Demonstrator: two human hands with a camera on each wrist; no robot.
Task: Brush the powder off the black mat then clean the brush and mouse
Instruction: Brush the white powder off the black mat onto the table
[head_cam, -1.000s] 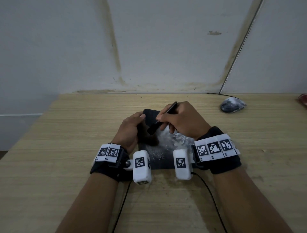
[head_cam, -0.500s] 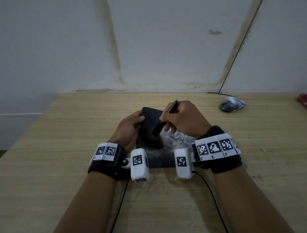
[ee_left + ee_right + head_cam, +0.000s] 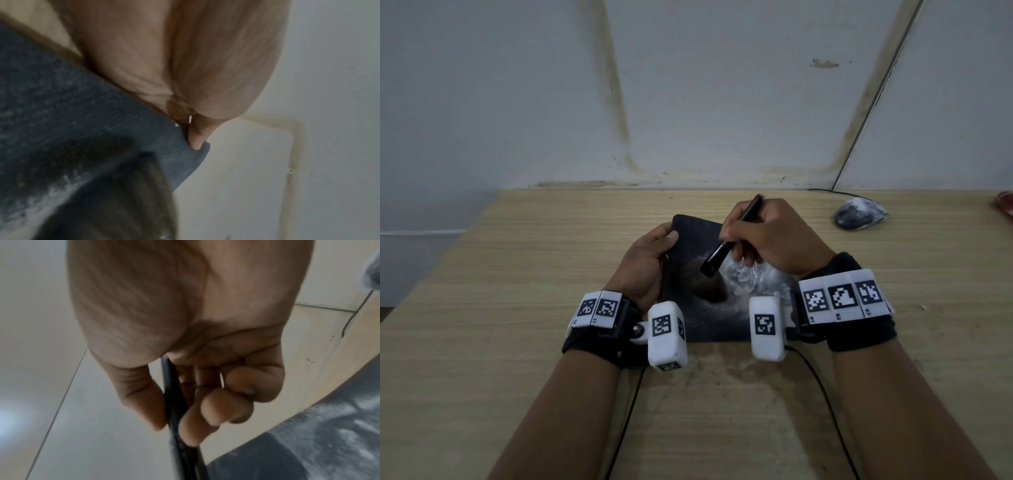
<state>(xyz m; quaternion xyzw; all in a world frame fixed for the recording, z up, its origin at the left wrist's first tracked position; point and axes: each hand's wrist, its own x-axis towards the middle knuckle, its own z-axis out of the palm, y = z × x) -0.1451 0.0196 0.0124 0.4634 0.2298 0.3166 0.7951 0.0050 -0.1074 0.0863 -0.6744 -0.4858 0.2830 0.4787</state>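
A black mat [image 3: 697, 240] dusted with white powder [image 3: 746, 279] lies on the wooden desk, its far left corner raised. My left hand [image 3: 650, 253] grips that left edge, thumb on top; in the left wrist view the thumb presses the mat [image 3: 102, 129] near its corner. My right hand [image 3: 770, 236] holds a black brush [image 3: 736, 236] like a pen, thumb and fingers pinching the handle [image 3: 172, 402]. The dark bristles [image 3: 709, 291] rest on the mat beside the powder. A powder-coated mouse [image 3: 859, 214] sits at the far right of the desk.
The mouse cable [image 3: 835, 192] runs along the wall at the back of the desk. Powder smears mark the wood [image 3: 722, 363] just in front of the mat. A red object [image 3: 1005, 202] shows at the right edge. The wooden desk [image 3: 517, 308] extends to the left.
My left hand has lifted the mat's far left corner higher. The right hand has drawn the brush toward me across the mat, and more bare black mat shows at the far end.
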